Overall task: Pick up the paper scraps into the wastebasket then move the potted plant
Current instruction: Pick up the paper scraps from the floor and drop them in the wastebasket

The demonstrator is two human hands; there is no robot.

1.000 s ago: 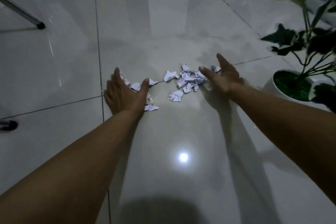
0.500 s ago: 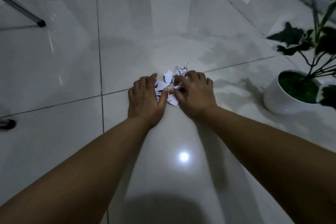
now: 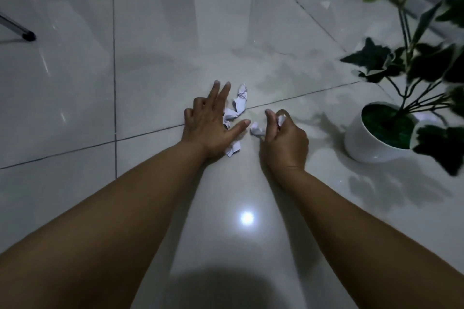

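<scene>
While the paper scraps (image 3: pixel 237 105) lie in a loose cluster on the tiled floor (image 3: pixel 150 63), just where a grout line crosses in front of the person, the gathering step looks to be in hand and the binning has not begun. Some crumpled white pieces sit beside and partly under the left hand (image 3: pixel 209 123), one pokes out near its wrist, and a small one (image 3: pixel 256 130) lies between the two hands. That left hand rests flat on the floor over the scraps, its longer fingers stretched forward and the thumb spread wide toward the middle. The right hand (image 3: pixel 286 137) is curled, pinching a bit of white paper (image 3: pixel 281 120) between thumb and fingers just above the tile. Off to the right, well apart from the scraps, stands the potted plant (image 3: pixel 381 130) in its white pot, untouched, near the right side of the floor in view. No wastebasket shows anywhere, so I cannot tell where it stands. Next, I judge, the loose pieces must be drawn together into one hold, none left behind under the palm, then carried to the basket before the plant is touched.
</scene>
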